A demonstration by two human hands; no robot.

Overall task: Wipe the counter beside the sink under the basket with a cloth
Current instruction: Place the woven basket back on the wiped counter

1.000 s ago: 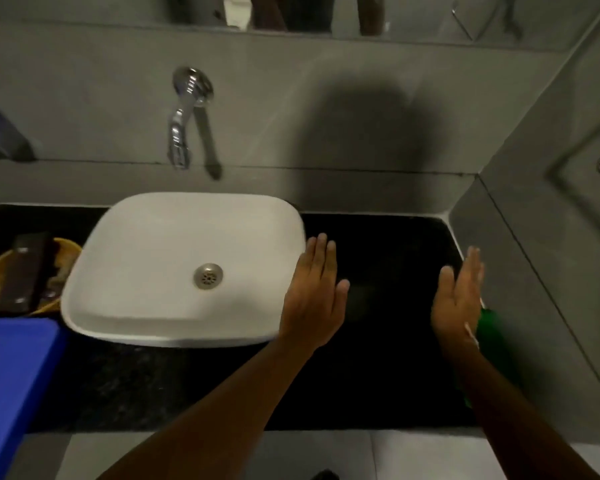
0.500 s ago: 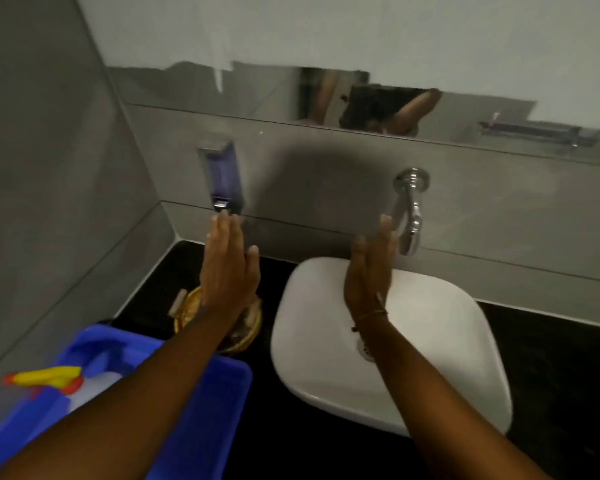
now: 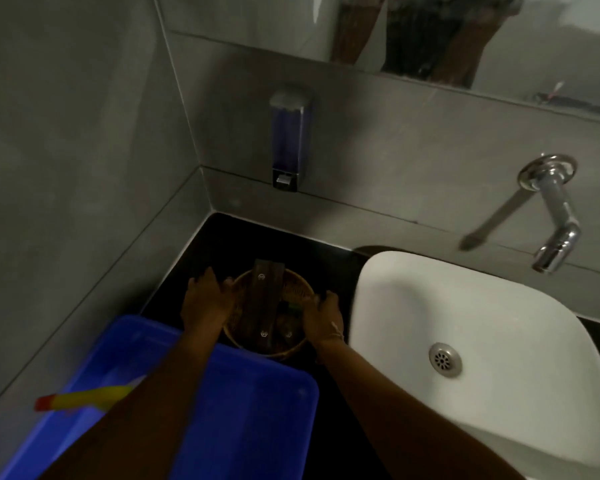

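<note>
The basket sits on the black bench just left of the sink. The left hand closes its grip on the basket's left rim, the right hand on the right rim. Woven and probably light, slightly flexible, it holds loose dark items that may slide, so opposite rim holds suit a level lift. No cloth is visible.

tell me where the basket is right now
In the head view the basket sits on the black counter left of the sink, behind the blue tub, gripped by both hands.
</note>
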